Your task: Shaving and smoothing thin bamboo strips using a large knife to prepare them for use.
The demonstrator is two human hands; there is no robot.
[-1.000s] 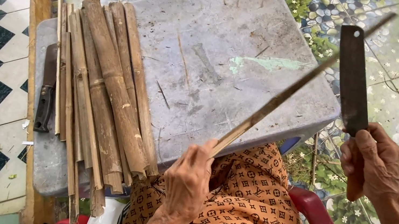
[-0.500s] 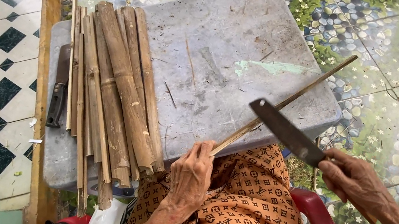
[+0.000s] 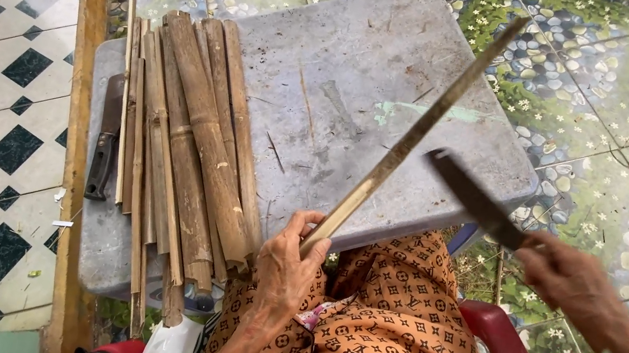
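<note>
Between the hands, seen from the head camera, the bamboo strip (image 3: 408,137) ran on a long diagonal, its near end pinched in the left hand (image 3: 289,271) above the lap, its far end rising up and away to the right over the grey table (image 3: 368,65). The right hand (image 3: 575,287) was closed around the handle of a cleaver (image 3: 476,198), whose blade pointed leftward, its tip just beside the strip's middle; contact could not be told. More bamboo pieces (image 3: 189,154) lay left of the left hand.
</note>
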